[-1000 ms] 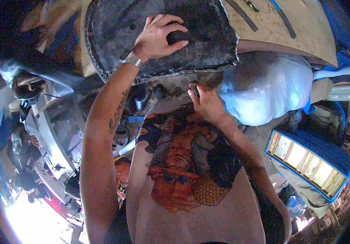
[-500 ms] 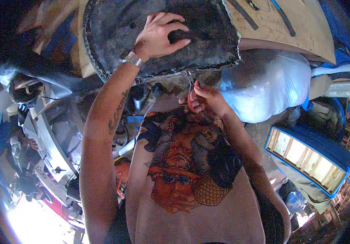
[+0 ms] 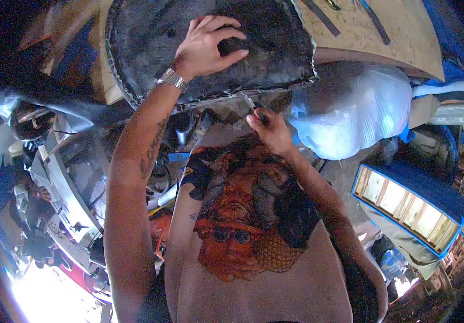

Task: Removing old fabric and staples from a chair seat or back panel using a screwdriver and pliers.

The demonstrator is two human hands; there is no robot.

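A dark, padded panel (image 3: pixel 189 70) with a rough, pale, ragged edge lies on the wooden table ahead of me; it looks like an upholstered seat seen from its underside. My left hand (image 3: pixel 210 46) rests on its dark cloth, fingers spread and curved, holding nothing. At the panel's near edge, my right hand (image 3: pixel 271 129) grips red-handled pliers (image 3: pixel 249 101). Their metal jaws point up toward the ragged edge, and I cannot tell whether they touch it. My fingers hide most of the handles.
On the wooden tabletop (image 3: pixel 404 51) lie a dark flat strip (image 3: pixel 321 16) and a long blue-and-black tool (image 3: pixel 374 21). A large plastic-wrapped bundle (image 3: pixel 353 113) stands right of my right hand. Farther right is a blue-covered wooden frame (image 3: pixel 412 204). Clutter fills the left side.
My right hand has turned and shifted slightly up and right, and the pliers' jaws now tilt more to the left. My left hand stays on the panel; the whole view has shifted a little.
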